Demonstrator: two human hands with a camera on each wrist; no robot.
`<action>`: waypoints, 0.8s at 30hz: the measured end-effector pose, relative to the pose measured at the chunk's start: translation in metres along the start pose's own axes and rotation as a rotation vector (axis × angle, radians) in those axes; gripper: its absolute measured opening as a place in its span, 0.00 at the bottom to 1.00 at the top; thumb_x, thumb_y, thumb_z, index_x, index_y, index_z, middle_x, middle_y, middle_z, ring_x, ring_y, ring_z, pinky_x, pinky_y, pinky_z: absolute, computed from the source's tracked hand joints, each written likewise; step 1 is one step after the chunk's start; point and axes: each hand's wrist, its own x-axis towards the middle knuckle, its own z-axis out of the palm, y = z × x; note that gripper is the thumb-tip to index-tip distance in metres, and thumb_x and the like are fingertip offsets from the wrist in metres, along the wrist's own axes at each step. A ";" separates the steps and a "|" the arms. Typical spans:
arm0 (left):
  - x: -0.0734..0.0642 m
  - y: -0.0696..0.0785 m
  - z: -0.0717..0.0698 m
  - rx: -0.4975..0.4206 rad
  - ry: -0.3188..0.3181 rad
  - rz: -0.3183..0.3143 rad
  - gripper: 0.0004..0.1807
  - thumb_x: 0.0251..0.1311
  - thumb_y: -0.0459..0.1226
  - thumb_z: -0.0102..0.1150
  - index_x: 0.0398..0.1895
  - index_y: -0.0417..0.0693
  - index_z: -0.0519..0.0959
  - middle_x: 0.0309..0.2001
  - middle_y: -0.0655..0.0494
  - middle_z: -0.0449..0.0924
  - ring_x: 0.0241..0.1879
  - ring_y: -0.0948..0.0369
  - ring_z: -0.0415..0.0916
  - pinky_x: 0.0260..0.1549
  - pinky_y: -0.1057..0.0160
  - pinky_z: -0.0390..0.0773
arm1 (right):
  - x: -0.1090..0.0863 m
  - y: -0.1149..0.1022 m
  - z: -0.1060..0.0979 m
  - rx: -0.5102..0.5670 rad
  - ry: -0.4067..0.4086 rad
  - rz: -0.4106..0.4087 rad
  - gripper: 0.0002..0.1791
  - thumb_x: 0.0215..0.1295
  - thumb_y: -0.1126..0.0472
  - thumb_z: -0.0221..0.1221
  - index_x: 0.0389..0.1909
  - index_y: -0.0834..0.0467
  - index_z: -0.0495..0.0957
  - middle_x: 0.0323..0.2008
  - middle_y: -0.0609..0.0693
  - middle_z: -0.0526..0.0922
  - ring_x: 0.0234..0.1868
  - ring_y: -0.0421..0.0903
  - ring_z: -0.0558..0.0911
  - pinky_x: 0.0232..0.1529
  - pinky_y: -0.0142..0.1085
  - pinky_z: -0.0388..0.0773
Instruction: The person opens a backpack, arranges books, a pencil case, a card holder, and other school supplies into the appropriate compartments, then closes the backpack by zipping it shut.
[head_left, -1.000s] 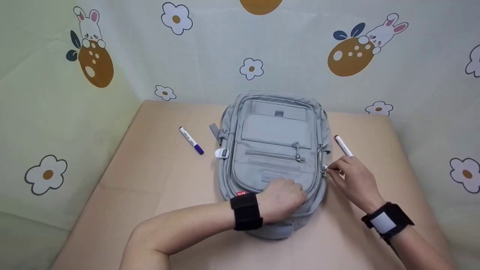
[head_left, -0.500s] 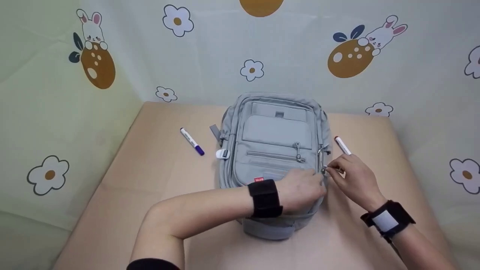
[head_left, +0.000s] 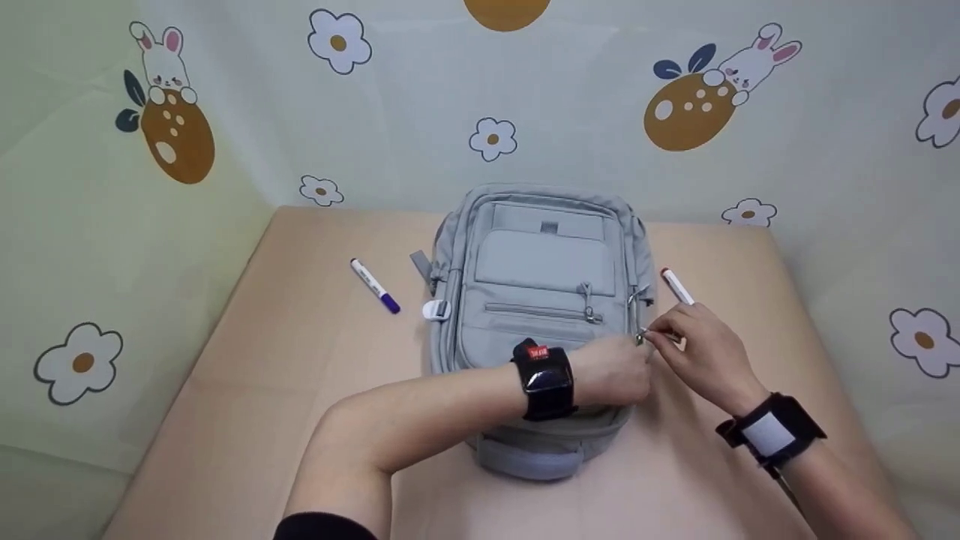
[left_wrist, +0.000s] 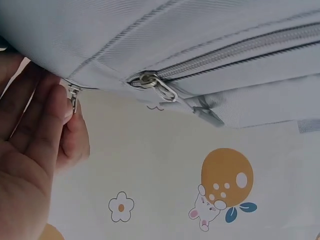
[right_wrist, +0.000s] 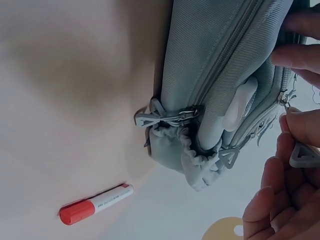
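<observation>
A grey backpack (head_left: 544, 259) lies flat on the table, its front pocket zips facing up. My left hand (head_left: 611, 371) holds the bag's right edge with bent fingers, just below the side zip. Beside it my right hand (head_left: 705, 349) pinches a zip pull between thumb and finger. That metal zip slider (right_wrist: 284, 97) shows up close in the right wrist view, its grey triangular loop (right_wrist: 306, 156) hanging below my thumb. In the left wrist view another zip slider (left_wrist: 148, 80) sits at the end of the front pocket's zip.
A purple-capped marker (head_left: 375, 286) lies left of the bag. Behind my right hand is a red-capped marker (head_left: 677, 286). A white oval tab (head_left: 436, 310) sits on the bag's left side. Patterned cloth (head_left: 405, 97) hangs behind the beige table (head_left: 300, 337).
My left hand has moved right across the bag's front to its right edge, beside the other hand. The right hand stays at the zip pull with little movement.
</observation>
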 end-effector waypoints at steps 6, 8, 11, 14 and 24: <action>-0.001 -0.005 0.007 0.028 0.056 0.024 0.16 0.76 0.42 0.45 0.45 0.66 0.85 0.47 0.70 0.84 0.49 0.66 0.75 0.38 0.68 0.78 | 0.013 0.009 0.004 0.004 -0.007 0.023 0.05 0.61 0.66 0.71 0.34 0.54 0.86 0.33 0.44 0.82 0.34 0.43 0.75 0.32 0.39 0.71; -0.001 -0.004 0.008 0.023 0.059 0.021 0.16 0.77 0.43 0.44 0.47 0.67 0.84 0.49 0.70 0.83 0.49 0.67 0.76 0.37 0.68 0.79 | 0.020 0.014 0.006 -0.001 -0.001 0.041 0.04 0.62 0.66 0.71 0.35 0.56 0.85 0.34 0.46 0.82 0.35 0.45 0.76 0.33 0.40 0.72; -0.001 -0.003 0.010 0.021 0.054 0.022 0.16 0.78 0.44 0.43 0.49 0.67 0.84 0.49 0.71 0.83 0.49 0.67 0.76 0.36 0.68 0.78 | 0.032 0.024 0.012 -0.008 0.018 0.072 0.03 0.64 0.65 0.69 0.36 0.57 0.85 0.34 0.49 0.82 0.36 0.48 0.77 0.34 0.43 0.74; -0.001 -0.001 0.011 0.019 0.069 0.017 0.16 0.78 0.44 0.43 0.49 0.67 0.84 0.48 0.71 0.83 0.48 0.67 0.76 0.35 0.68 0.78 | 0.043 0.035 0.018 -0.003 0.038 0.121 0.03 0.65 0.64 0.68 0.37 0.59 0.85 0.36 0.52 0.82 0.37 0.51 0.78 0.36 0.46 0.75; 0.001 0.002 0.011 -0.038 0.034 -0.012 0.16 0.78 0.44 0.44 0.50 0.67 0.84 0.49 0.70 0.83 0.49 0.66 0.77 0.38 0.67 0.78 | 0.055 0.042 0.028 0.052 0.043 0.223 0.04 0.68 0.62 0.66 0.38 0.60 0.85 0.36 0.53 0.82 0.36 0.51 0.78 0.37 0.45 0.73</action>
